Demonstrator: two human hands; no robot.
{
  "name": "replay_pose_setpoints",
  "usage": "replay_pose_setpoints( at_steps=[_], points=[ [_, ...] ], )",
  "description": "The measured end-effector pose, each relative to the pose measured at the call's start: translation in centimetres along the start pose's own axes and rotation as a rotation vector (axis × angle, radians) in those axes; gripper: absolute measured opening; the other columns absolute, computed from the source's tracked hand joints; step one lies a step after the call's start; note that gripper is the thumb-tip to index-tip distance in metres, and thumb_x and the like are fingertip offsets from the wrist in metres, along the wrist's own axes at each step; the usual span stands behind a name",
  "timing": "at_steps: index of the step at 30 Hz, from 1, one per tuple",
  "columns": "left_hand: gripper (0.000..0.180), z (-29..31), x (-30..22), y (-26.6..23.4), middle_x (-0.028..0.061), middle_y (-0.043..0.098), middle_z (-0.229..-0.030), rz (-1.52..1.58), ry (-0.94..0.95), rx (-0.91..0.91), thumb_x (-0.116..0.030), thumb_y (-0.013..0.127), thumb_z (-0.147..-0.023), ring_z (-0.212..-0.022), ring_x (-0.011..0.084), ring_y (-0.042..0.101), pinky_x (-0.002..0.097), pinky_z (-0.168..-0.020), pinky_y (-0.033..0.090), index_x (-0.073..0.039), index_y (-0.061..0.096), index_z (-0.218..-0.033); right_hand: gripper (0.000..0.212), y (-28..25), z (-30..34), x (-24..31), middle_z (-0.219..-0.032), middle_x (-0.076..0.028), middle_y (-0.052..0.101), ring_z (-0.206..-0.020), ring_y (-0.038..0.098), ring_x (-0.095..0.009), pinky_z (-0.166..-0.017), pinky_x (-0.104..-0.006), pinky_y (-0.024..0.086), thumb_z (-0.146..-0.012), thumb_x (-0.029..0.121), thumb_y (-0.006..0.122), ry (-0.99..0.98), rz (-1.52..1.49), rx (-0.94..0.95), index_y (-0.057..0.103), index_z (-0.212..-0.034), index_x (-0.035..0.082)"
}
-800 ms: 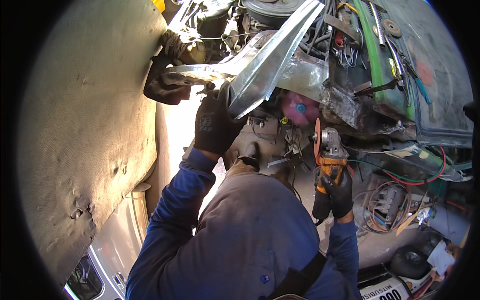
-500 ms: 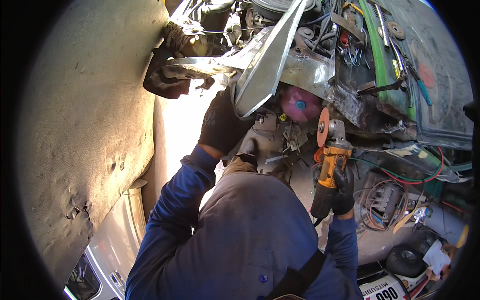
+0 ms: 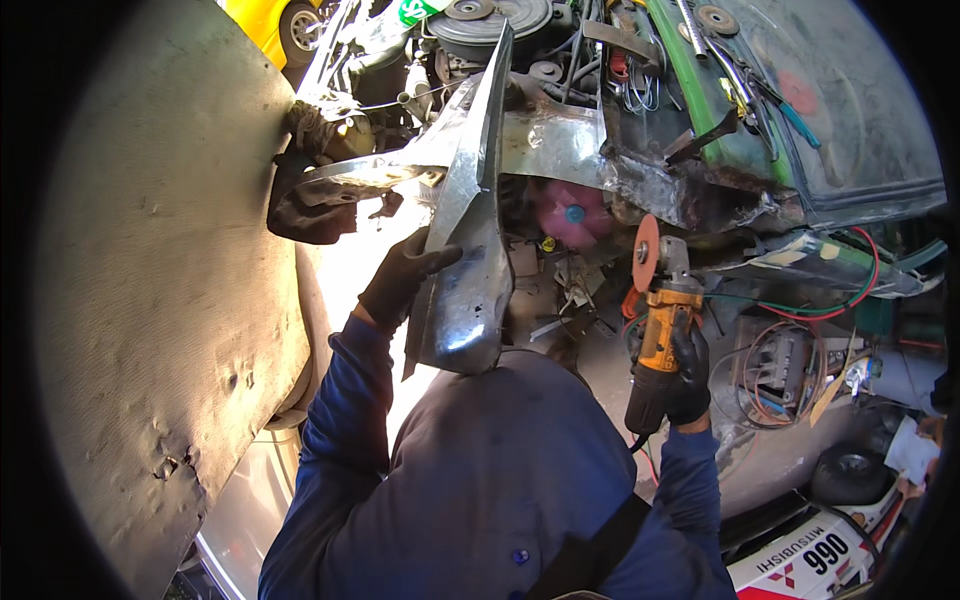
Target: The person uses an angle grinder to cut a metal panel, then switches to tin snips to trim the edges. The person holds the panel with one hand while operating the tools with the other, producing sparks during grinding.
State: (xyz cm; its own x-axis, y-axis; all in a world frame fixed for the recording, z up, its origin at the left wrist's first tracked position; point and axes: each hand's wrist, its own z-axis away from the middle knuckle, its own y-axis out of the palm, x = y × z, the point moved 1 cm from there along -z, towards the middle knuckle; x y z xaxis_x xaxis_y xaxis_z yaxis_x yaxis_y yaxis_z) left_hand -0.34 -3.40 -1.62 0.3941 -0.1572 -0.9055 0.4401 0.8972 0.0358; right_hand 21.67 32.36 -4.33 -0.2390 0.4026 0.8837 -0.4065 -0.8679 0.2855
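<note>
My left hand, in a black glove, grips the left edge of a long bent sheet-metal panel. The panel stands up in front of my lap, its narrow end reaching over the engine bay. In my right hand, also gloved, is an orange and black angle grinder, its fingers wrapped round the body. A reddish-brown disc sits at the grinder's upper end, apart from the panel. Behind them lies the car's worn, bare-metal inner fender. Whether the disc spins cannot be made out.
A pink fan sits below the fender. Pliers and other tools lie on the windshield at right. Red and green hoses run near the grinder. Coiled cables surround a grey machine. A large tan sheet fills the left side.
The sheet-metal panel has swung round and come lower and nearer, showing its broad face. My left hand has moved left and down with it. The grinder stays nearly in place while the view has shifted.
</note>
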Motion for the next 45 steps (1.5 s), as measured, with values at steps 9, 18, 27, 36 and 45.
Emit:
replay_pose_setpoints(
  at_steps=[9,18,27,36,45],
  points=[
    [0.036,1.2,1.5,0.8,0.0033,0.073,-0.105,-0.165,0.077,-0.058,-0.018,0.079,-0.095,-0.094,0.0137,0.067,0.0317,-0.088,0.055,0.000,0.068,-0.125,0.041,-2.4,0.6,-1.0,-0.089,-0.007,0.070,-0.070,0.072,-0.015,-0.064,-0.0305,0.063,-0.111,0.044,0.057,-0.239,0.286,-0.063,0.060,-0.122,0.004],
    [0.044,-0.9,-1.1,3.6,0.0231,0.075,-0.109,-0.738,0.476,-0.222,-0.016,0.075,-0.089,-0.103,0.0387,0.074,0.0426,-0.091,0.057,0.001,0.064,-0.128,0.045,-3.4,0.5,-3.0,-0.102,-0.005,0.068,-0.083,0.070,-0.014,-0.072,-0.0313,0.060,-0.096,0.022,0.080,0.049,0.139,-0.051,0.057,-0.131,0.005],
    [0.055,-2.4,-0.8,8.6,0.0248,0.072,-0.118,-0.876,0.465,-0.195,-0.029,0.081,-0.091,-0.111,0.0433,0.071,0.0458,-0.093,0.057,-0.004,0.061,-0.136,0.056,-1.9,0.4,-3.0,-0.120,-0.007,0.067,-0.106,0.067,-0.016,-0.094,-0.0340,0.055,-0.091,0.018,0.083,-0.046,0.277,-0.003,0.055,-0.138,0.004],
    [0.062,-4.0,-0.3,10.7,0.0241,0.071,-0.124,-0.880,0.472,-0.180,-0.017,0.077,-0.087,-0.115,0.0435,0.070,0.0473,-0.096,0.057,-0.008,0.057,-0.145,0.067,-0.5,-0.3,-2.2,-0.131,-0.011,0.065,-0.117,0.065,-0.020,-0.101,-0.0373,0.054,-0.087,0.018,0.086,-0.169,0.305,0.031,0.053,-0.142,0.001],
    [0.073,-4.0,-0.1,10.9,0.0258,0.070,-0.129,-0.940,0.508,-0.193,-0.019,0.078,-0.087,-0.119,0.0434,0.069,0.0479,-0.098,0.057,-0.005,0.051,-0.153,0.066,-0.4,-2.4,-2.1,-0.128,-0.012,0.066,-0.117,0.065,-0.020,-0.102,-0.0374,0.053,-0.087,0.018,0.084,-0.201,0.340,0.063,0.053,-0.143,0.001]
  ],
)
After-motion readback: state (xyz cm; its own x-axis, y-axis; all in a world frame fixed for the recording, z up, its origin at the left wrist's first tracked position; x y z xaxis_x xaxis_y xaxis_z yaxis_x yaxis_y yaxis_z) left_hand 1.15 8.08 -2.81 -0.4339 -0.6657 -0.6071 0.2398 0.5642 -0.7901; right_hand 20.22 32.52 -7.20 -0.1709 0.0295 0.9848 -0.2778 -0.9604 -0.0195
